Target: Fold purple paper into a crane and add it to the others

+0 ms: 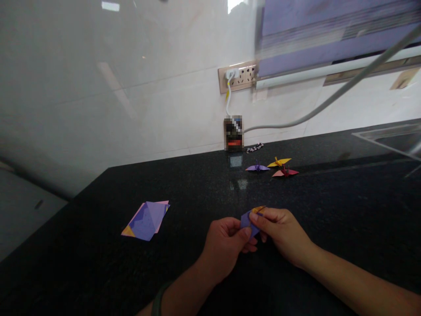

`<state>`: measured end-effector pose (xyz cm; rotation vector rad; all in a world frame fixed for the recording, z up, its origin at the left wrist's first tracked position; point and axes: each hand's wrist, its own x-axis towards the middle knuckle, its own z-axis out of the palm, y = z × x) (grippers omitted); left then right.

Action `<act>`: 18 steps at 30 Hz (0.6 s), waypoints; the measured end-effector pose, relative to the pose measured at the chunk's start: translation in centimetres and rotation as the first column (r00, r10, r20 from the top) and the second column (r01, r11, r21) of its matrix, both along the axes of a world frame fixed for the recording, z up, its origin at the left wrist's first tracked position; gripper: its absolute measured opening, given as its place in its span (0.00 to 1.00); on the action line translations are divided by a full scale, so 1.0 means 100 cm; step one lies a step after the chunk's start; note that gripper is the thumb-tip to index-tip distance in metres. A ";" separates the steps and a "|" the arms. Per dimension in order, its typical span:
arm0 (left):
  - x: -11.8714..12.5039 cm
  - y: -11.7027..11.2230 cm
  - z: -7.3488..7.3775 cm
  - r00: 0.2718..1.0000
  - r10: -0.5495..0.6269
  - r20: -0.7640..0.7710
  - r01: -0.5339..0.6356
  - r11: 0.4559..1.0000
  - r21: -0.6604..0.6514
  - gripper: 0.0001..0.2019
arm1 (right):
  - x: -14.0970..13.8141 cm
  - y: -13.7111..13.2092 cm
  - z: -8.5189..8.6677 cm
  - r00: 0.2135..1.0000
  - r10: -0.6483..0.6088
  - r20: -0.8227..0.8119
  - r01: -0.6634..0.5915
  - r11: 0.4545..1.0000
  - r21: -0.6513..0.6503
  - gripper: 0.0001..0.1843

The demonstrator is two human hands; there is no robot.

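A small folded piece of purple origami paper (246, 219) with an orange corner is held above the dark counter. My left hand (226, 241) pinches its lower left side between thumb and fingers. On the upper right side, my right hand (279, 226) grips it, the thumb pressed on the front near the orange part. The fingers behind the paper are partly hidden. Left of my hands lie a few overlapping sheets of origami paper (148, 219), purple on top with pink edges beneath. Farther back rest a purple paper crane (258, 168), a yellow paper crane (279, 162) and a red-pink paper crane (285, 172).
Against the wall stands a small blurred box (233, 134), with a patterned strand (255, 148) beside it. A white plug sits in the wall socket (241, 77). A grey cable (315, 112) runs up to the right. The black counter (197, 188) has a left edge.
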<state>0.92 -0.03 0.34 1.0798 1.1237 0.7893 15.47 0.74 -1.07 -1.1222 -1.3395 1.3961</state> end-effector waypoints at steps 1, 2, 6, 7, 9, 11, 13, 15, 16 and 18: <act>0.000 0.000 0.000 1.000 -0.001 0.002 0.001 1.000 0.000 0.09 | 0.001 0.001 0.000 1.000 -0.014 0.008 0.014 1.000 0.012 0.15; 0.000 0.000 0.000 1.000 -0.002 0.005 0.002 1.000 0.000 0.09 | 0.001 0.001 0.000 0.999 -0.032 0.014 0.031 0.999 0.023 0.14; 0.000 0.000 0.001 1.000 -0.006 0.006 0.006 1.000 -0.018 0.09 | 0.002 0.003 0.000 0.997 -0.069 0.028 0.068 0.997 0.041 0.13; 0.000 -0.001 0.002 1.000 -0.005 0.003 0.005 1.000 -0.022 0.09 | 0.001 0.002 0.000 0.997 -0.070 0.031 0.068 0.997 0.042 0.14; 0.000 -0.001 0.002 1.000 0.001 0.001 -0.001 1.000 -0.020 0.09 | 0.001 0.002 0.001 0.997 -0.073 0.032 0.072 0.996 0.048 0.14; 0.000 -0.001 0.002 1.000 0.001 0.002 -0.001 1.000 -0.012 0.09 | 0.000 0.001 0.000 0.997 -0.076 0.022 0.075 0.996 0.051 0.14; 0.000 -0.001 0.002 1.000 -0.001 -0.001 0.001 1.000 -0.006 0.09 | 0.000 0.001 0.000 0.997 -0.074 0.003 0.074 0.996 0.044 0.15; 0.000 0.000 0.001 1.000 0.002 -0.004 -0.002 1.000 -0.006 0.09 | 0.000 0.001 -0.001 0.998 -0.066 -0.014 0.067 0.997 0.030 0.16; 0.000 0.000 0.001 1.000 0.005 -0.006 -0.005 1.000 -0.006 0.09 | 0.000 0.001 -0.001 0.998 -0.062 -0.023 0.063 0.998 0.026 0.16; 0.000 0.000 0.000 1.000 0.007 -0.008 -0.007 1.000 -0.007 0.09 | 0.000 0.001 -0.002 0.998 -0.053 -0.039 0.053 0.998 0.018 0.16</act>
